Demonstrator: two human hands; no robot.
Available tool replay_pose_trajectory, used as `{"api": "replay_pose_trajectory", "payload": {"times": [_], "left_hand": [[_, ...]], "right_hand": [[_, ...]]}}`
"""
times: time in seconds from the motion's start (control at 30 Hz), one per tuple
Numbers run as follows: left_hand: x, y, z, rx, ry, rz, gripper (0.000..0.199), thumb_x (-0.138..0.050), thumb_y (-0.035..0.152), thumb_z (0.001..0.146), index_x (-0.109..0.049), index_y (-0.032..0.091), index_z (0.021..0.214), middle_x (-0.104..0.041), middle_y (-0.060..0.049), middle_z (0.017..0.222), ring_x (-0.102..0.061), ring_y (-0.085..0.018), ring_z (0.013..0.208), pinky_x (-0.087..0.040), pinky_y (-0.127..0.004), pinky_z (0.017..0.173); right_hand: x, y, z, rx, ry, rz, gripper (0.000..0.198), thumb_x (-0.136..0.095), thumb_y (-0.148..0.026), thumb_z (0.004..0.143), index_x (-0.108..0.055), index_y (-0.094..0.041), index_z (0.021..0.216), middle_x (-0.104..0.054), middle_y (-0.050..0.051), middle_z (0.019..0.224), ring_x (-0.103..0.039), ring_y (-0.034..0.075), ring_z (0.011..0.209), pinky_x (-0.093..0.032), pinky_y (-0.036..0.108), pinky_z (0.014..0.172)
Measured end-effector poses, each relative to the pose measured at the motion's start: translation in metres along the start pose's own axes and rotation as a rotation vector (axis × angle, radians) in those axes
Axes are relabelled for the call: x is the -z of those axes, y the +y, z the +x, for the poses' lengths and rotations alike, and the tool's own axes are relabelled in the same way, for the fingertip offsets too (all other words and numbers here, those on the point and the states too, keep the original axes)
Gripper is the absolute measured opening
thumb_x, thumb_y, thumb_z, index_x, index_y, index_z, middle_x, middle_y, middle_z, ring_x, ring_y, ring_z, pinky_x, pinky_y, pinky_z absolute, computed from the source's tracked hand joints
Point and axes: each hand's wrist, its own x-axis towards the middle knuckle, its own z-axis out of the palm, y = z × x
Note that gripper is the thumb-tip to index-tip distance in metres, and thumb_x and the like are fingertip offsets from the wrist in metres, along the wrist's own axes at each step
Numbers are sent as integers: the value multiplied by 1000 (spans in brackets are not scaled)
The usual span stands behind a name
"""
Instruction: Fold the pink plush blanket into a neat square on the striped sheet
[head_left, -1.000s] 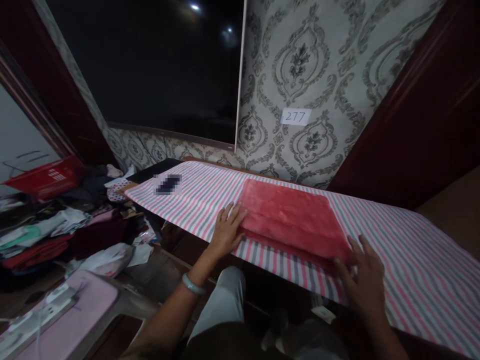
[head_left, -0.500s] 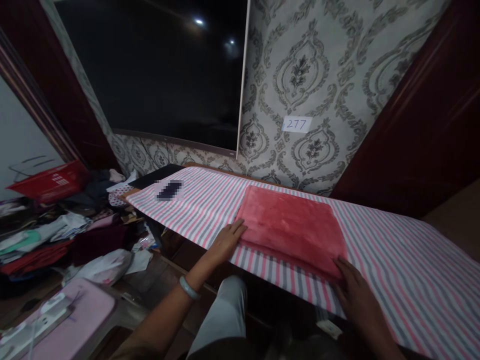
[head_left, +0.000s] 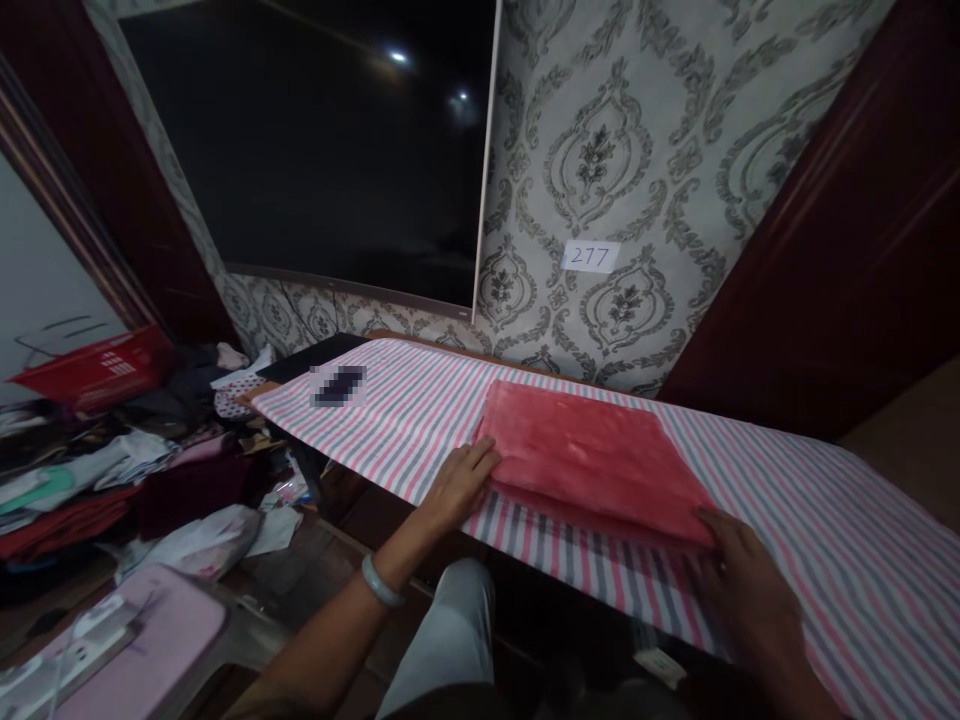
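A folded red plush cloth (head_left: pixel 592 465) lies on a pink, grey and white striped cover (head_left: pixel 405 400). At its near left corner, my left hand (head_left: pixel 461 485) has its fingers over the edge, closed on the layers; the thumb is hidden. My right hand (head_left: pixel 746 565) pinches the near right corner, fingers on top and thumb below. The front edge of the cloth between my hands looks slightly raised off the cover, with its folded layers showing.
A blurred-out dark object (head_left: pixel 339 386) lies at the cover's left end. Behind are a large screen (head_left: pixel 322 150) and a wall label (head_left: pixel 591 256). Clothes piles (head_left: pixel 180 490), a red basket (head_left: pixel 97 368) and a pink stool (head_left: pixel 150 650) with a power strip (head_left: pixel 75 650) stand left.
My right hand has moved right and pulled the cloth's near right corner outward. The left hand has shifted slightly right, its fingers more curled at the edge.
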Motion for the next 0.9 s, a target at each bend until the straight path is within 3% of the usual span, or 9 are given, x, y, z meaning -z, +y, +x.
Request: {"api": "replay_pose_trajectory", "payload": {"times": [0.23, 0.3, 0.37, 0.47, 0.57, 0.6, 0.67, 0.73, 0.9], "left_hand": [[16, 52, -24, -227, 42, 63, 45, -54, 11, 82, -57, 16, 127, -64, -17, 131, -64, -27, 110, -54, -41, 90], [14, 53, -28, -217, 63, 55, 44, -54, 10, 81, -57, 16, 125, -64, -17, 129, -65, -26, 109, -55, -40, 89], [15, 53, -27, -202, 78, 42, 47, -53, 8, 79, -57, 16, 125, -64, -18, 130, -64, -26, 111, -54, -40, 90], [26, 59, -18, -205, 111, 32, 46, -52, 6, 79, -57, 16, 124, -65, -17, 127, -64, -25, 109, -55, -39, 89], [43, 79, -10, -260, 172, 15, 41, -52, 7, 81, -57, 15, 122, -67, -16, 122, -64, -24, 106, -55, -39, 89], [48, 88, -9, -285, 184, 12, 40, -52, 8, 82, -57, 14, 121, -67, -16, 121, -65, -24, 104, -55, -39, 88], [55, 104, -11, -330, 190, 14, 37, -52, 8, 82, -58, 13, 118, -68, -16, 119, -65, -24, 100, -56, -40, 88], [56, 118, -16, -360, 184, 19, 35, -52, 8, 83, -59, 13, 116, -69, -15, 117, -65, -24, 97, -56, -40, 88], [43, 132, -28, -414, 236, 27, 33, -50, 8, 85, -61, 12, 116, -70, -14, 115, -65, -24, 96, -56, -42, 88]], "right_hand": [[18, 18, -16, -75, 17, 41, 45, -42, -39, 82, -60, -20, 119, -63, 13, 120, -61, 35, 112, -50, 52, 96], [22, 7, -32, -236, 81, 72, 49, -44, -46, 81, -62, -18, 117, -63, 17, 115, -61, 39, 110, -50, 54, 93], [25, -13, -49, -508, 121, 167, 53, -49, -55, 79, -64, -17, 113, -64, 20, 109, -64, 39, 100, -52, 55, 84], [19, -56, -66, -831, -126, 683, 57, -63, -67, 69, -69, -20, 100, -71, 16, 96, -68, 35, 81, -54, 50, 75], [10, -107, -65, -1010, -524, 1353, 67, -78, -71, 58, -71, -21, 101, -75, 14, 90, -71, 33, 77, -55, 49, 74], [8, -123, -62, -1032, -561, 1537, 65, -79, -70, 60, -71, -22, 104, -76, 14, 97, -72, 33, 83, -55, 49, 78], [11, -152, -52, -1006, -570, 1866, 60, -74, -67, 72, -69, -23, 113, -72, 14, 118, -67, 32, 109, -50, 52, 95], [19, -173, -42, -1003, -519, 1963, 59, -71, -68, 75, -69, -25, 115, -69, 11, 126, -64, 30, 117, -50, 51, 98], [34, -192, -29, -1124, -305, 2114, 52, -84, -51, 69, -70, -21, 109, -74, 8, 115, -66, 28, 111, -56, 43, 90]]}}
